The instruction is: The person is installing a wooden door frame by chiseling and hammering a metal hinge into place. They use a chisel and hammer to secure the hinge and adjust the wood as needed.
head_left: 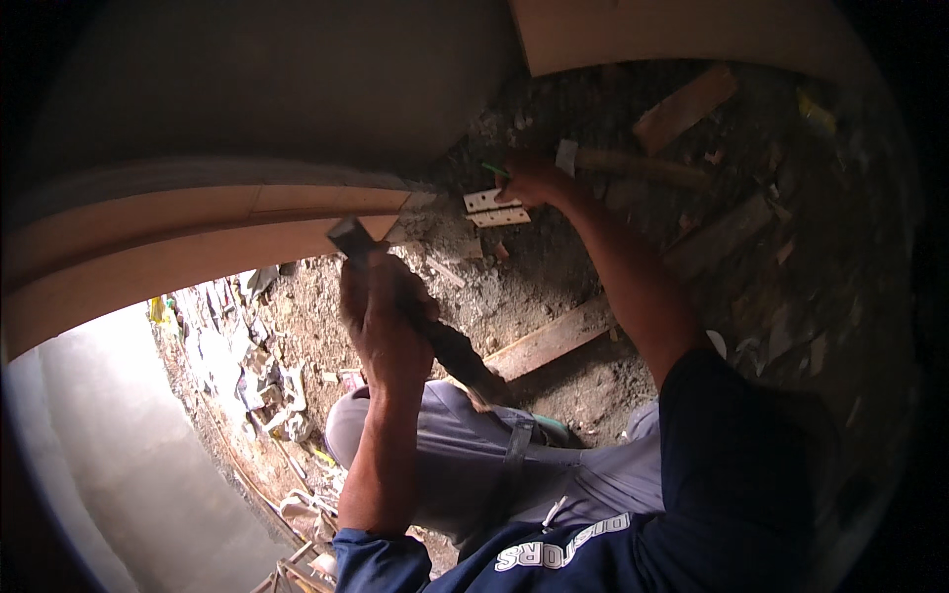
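My left hand (386, 316) is wrapped around a dark long-handled tool (455, 354) with a flat, squared end above the fist. The tool slants down to the right over my knee; its exact kind is unclear. Stretched out ahead, my right hand (534, 180) is closed, with a thin green stick (496, 170) sticking out of its fingers. Below those fingers lies a pale metal hinge (497, 210), spread flat, with holes in both leaves. The fingers overlap its right end; whether they grip it, I cannot tell. A hammer (633, 163) lies right of that hand.
Long wooden boards (208, 222) run along the left beside a dark panel (257, 99). A plank (554, 336) lies on the rubble-strewn ground before my knees. A wood offcut (685, 107) lies at the far right. Litter (262, 366) is heaped at left, next to a pale slab (138, 445).
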